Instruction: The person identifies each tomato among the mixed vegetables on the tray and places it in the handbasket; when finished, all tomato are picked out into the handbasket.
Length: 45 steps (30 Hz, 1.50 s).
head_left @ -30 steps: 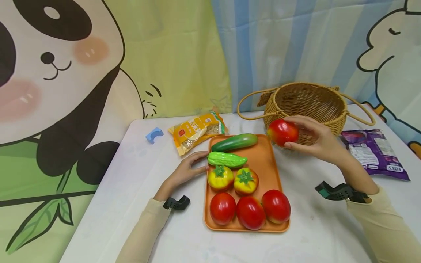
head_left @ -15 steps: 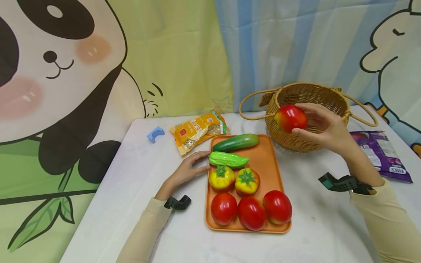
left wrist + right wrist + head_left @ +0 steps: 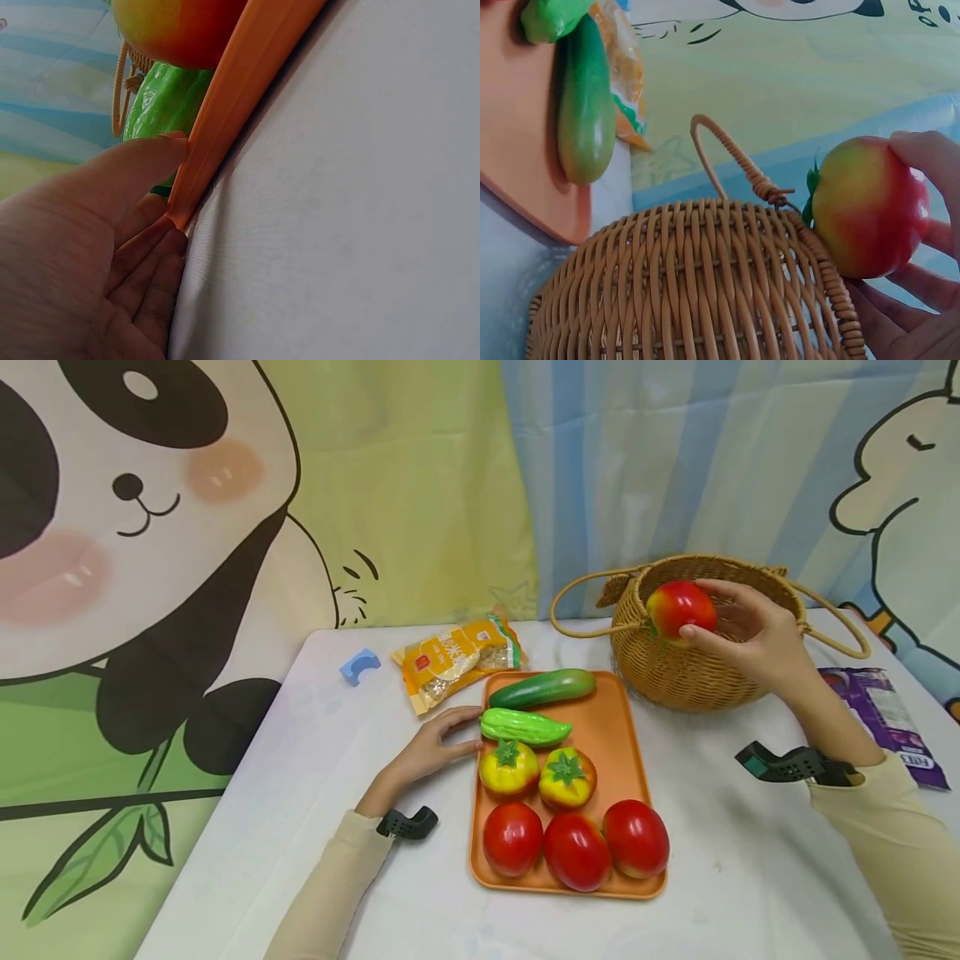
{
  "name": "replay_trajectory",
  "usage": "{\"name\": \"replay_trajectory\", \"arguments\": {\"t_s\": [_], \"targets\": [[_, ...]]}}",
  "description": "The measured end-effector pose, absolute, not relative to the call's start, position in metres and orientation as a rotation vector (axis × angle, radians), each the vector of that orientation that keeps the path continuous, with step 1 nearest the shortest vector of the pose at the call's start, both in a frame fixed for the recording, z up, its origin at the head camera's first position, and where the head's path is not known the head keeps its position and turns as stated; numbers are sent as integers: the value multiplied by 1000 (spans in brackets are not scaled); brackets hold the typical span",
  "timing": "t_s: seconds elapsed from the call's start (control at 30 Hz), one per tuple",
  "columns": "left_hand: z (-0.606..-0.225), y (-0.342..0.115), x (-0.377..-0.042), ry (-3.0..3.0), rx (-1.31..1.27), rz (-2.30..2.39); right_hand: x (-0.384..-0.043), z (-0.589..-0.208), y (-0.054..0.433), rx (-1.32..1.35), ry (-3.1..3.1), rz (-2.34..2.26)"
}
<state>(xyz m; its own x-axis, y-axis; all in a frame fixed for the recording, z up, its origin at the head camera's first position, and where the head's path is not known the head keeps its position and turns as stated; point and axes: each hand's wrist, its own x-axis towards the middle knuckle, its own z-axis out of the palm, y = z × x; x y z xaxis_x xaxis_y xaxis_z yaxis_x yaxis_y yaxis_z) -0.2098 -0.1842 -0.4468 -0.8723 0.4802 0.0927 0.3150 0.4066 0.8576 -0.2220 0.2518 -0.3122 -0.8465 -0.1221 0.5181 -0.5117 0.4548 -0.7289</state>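
In the head view my right hand [image 3: 757, 635] grips a glossy red-and-yellow tomato [image 3: 681, 610] with a green leafy top, between thumb and fingers. It is held above the near-left rim of a wicker basket [image 3: 686, 672]. The right wrist view shows the tomato [image 3: 866, 206] just beyond the basket rim [image 3: 829, 277]. My left hand [image 3: 431, 747] rests against the left side of an orange tray [image 3: 611, 727], thumb and fingertips touching its edge [image 3: 217, 127]. On the tray lie a cucumber [image 3: 543, 688], a bumpy green bitter melon [image 3: 525, 727], two yellow tomatoes [image 3: 567, 778] and several red fruits [image 3: 576, 852].
A yellow food packet [image 3: 459, 660] lies behind the tray, beside a small blue block [image 3: 360, 667]. Right of the basket is a purple packet [image 3: 888, 718], partly behind the right forearm. Looped handles [image 3: 581, 602] stick out from the basket. A printed curtain [image 3: 420, 485] stands behind the table.
My right hand has lifted the tomato up and rightward, from beside the basket's front left to over its rim. The left hand stays at the tray's edge; the view has shifted slightly.
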Motion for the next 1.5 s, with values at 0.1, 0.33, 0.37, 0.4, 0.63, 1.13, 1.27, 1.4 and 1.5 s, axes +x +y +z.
{"name": "replay_trajectory", "arguments": {"t_s": [0.1,0.33,0.37,0.4,0.63,1.13,1.27,1.4,1.5], "targets": [[-447,-183,-210,2483,715,1465,-226,-312,255,491,-2330,1373],[-450,-181,-211,2492,731,1457,-235,-309,262,405,-2393,1356],[-450,-180,-211,2492,730,1457,-236,-309,264,391,-2402,1351],[-450,-180,-211,2489,724,1458,-237,-309,265,377,-2411,1346],[-444,-176,-208,2483,710,1451,-247,-310,275,311,-2477,1320],[-423,-173,-195,2461,679,1460,-269,-308,274,363,-2723,1180],[-439,-177,-203,2484,673,1445,-271,-308,273,390,-2756,1181],[-448,-181,-209,2504,675,1445,-275,-307,273,421,-2818,1151],[-448,-183,-210,2502,687,1448,-277,-306,273,449,-2892,1109]]}}
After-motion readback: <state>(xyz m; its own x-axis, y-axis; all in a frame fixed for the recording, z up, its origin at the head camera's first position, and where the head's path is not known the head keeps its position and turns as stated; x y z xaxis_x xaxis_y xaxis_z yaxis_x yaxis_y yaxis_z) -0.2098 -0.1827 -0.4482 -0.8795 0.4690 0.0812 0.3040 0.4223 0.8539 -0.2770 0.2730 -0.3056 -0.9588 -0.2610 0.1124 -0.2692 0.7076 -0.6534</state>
